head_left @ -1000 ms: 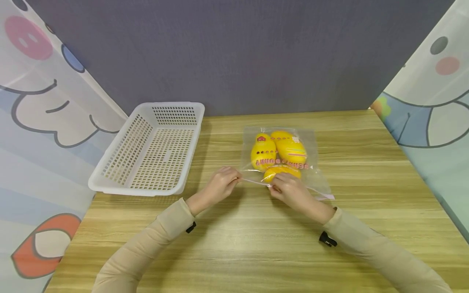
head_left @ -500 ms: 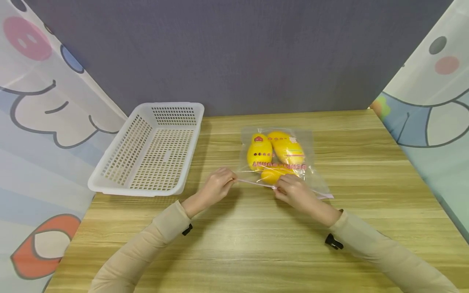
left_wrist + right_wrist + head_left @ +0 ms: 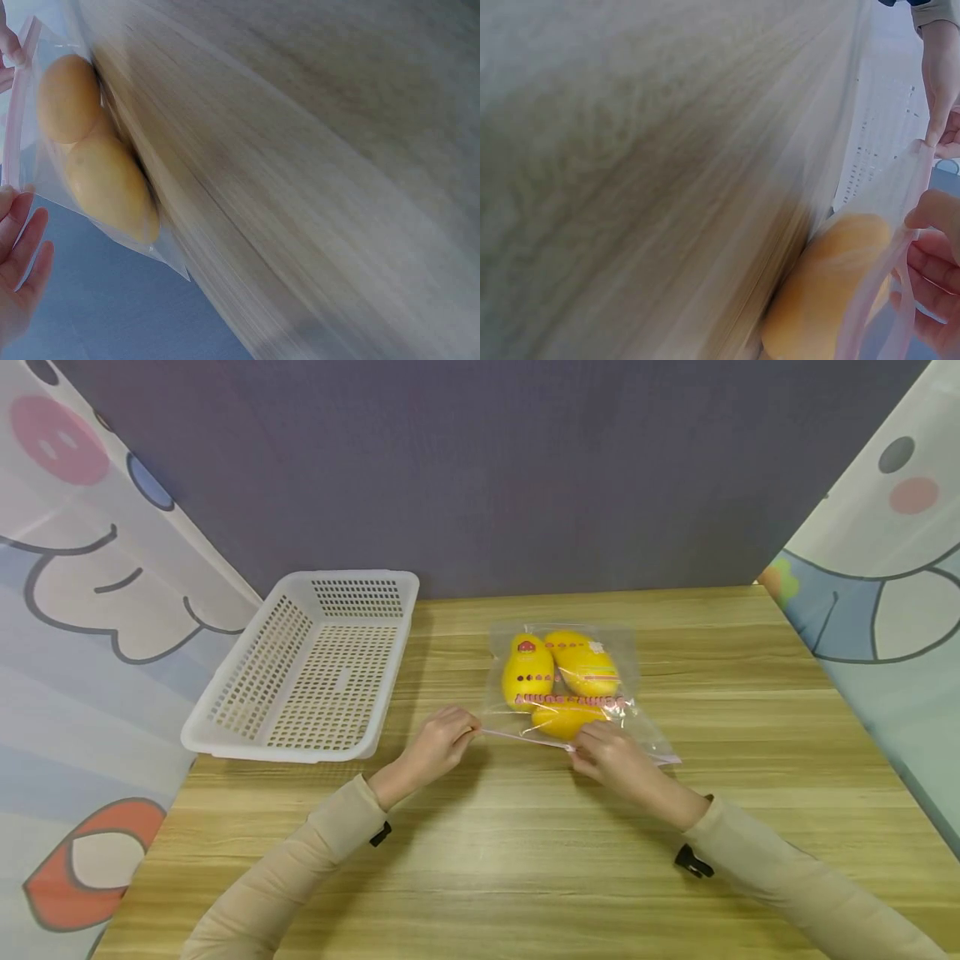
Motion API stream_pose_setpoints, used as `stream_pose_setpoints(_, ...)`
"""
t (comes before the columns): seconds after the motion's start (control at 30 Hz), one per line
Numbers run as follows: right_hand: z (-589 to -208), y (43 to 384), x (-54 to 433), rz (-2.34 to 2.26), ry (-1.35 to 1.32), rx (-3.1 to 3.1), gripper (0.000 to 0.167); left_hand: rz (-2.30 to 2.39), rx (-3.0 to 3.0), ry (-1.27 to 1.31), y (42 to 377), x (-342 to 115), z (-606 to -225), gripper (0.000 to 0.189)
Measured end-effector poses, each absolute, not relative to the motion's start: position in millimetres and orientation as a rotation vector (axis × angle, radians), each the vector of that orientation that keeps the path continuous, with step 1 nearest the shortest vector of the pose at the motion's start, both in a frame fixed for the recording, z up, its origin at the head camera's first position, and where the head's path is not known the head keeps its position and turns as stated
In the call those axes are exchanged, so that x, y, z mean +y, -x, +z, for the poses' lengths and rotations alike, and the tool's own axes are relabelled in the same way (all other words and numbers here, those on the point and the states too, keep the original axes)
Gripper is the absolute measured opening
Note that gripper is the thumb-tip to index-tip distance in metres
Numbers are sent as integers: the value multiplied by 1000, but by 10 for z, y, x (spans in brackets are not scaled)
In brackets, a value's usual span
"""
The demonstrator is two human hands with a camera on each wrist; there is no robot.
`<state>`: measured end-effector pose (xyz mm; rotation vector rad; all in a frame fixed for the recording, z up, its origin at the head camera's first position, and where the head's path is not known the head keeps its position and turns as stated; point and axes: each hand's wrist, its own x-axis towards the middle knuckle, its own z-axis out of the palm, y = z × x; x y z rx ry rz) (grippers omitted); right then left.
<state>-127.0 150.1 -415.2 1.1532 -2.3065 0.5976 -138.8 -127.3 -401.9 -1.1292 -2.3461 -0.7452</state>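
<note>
A clear zip bag [image 3: 647, 737] with pink print lies on the table, its mouth toward me. Inside are three yellow mangoes, one at the left [image 3: 527, 677], one at the right [image 3: 588, 670] and one near the mouth [image 3: 564, 720]. My left hand [image 3: 435, 745] pinches the left end of the pinkish zip strip [image 3: 16, 120]. Farther right along that strip, my right hand [image 3: 618, 762] pinches a small slider [image 3: 913, 234] between thumb and forefinger. Right of the slider, the strip's two edges stand apart in the right wrist view.
A white perforated plastic basket [image 3: 375, 753] stands at the left of the wooden table [image 3: 480, 877], with nothing visible in it. A dark grey panel [image 3: 480, 477] rises behind the table. Cartoon-printed curtains [image 3: 90, 693] hang on both sides.
My right hand has moved right along the zip strip with the slider. My left hand has shifted slightly left, still pinching the bag's corner, and the bag has slid slightly left.
</note>
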Motion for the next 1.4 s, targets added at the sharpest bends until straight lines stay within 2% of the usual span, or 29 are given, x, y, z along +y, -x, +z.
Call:
stream_pose_setpoints(0.47, -4179, 1256, 1672, 608, -1152, -2278, 13, -783, -2372, 1068, 1342, -1398, -4032, 16)
stream_pose_setpoints(0.73, -4204, 1244, 1791, 597, -1140, -2272, 5, -794, -2375, 1037, 1327, -1459, -4045, 17)
stream_pose_setpoints(1.03, -4207, 1233, 1921, 590, -1134, -2261, 6, -796, -2398, 961, 1300, -1542, -4074, 15)
stream_pose_setpoints(1.1, -4207, 1226, 1952, 593, -1134, -2268, 11, -796, -2396, 953, 1296, -1553, -4078, 15)
stream_pose_setpoints(1.27, -4208, 1211, 2011, 583, -1122, -2280, 40, -793, -2395, 944, 1288, -1566, -4079, 17)
stream_pose_setpoints(1.4, -4202, 1203, 2050, 579, -1116, -2270, 45, -790, -2399, 937, 1283, -1569, -4066, 17)
